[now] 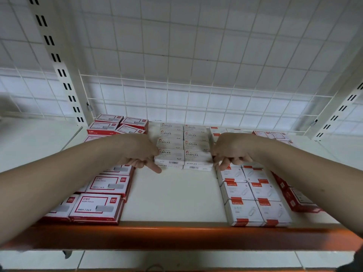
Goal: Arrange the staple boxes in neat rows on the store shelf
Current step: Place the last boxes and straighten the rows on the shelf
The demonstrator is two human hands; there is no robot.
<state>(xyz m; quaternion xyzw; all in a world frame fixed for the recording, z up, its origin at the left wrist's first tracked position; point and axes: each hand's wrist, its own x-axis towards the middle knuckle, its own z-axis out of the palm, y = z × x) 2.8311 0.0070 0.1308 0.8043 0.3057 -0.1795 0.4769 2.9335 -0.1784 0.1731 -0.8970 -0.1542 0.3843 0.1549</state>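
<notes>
Head view looks down along both bare forearms onto a white store shelf (pixel 172 195) with an orange front edge (pixel 176 235). At the far middle of the shelf sit the white staple boxes (pixel 183 146), printed STAPLES, laid in two columns that run from the wire grid back panel (pixel 186 79) toward the viewer, stacked at least two high at the near end.

The left hand (pixel 140 154) is against the left side of the nearest white stack, its fingers loosely curled and one finger stretched out along the lower box's near left corner; it touches the boxes but does not wrap round them. The right hand (pixel 230 152) is at the right side of the same near stack, fingers curled downward with the tips close to the box edge; whether they pinch anything I cannot tell.

To the left lie the red-and-white staple boxes (pixel 98 207) in rows reaching the near edge, partly under the left forearm. To the right stand white boxes with orange labels and a paper-clip picture (pixel 253 195), also two columns wide, and further right more red boxes (pixel 294 199) under the right forearm. A slotted upright (pixel 57 57) rises at the far left.
</notes>
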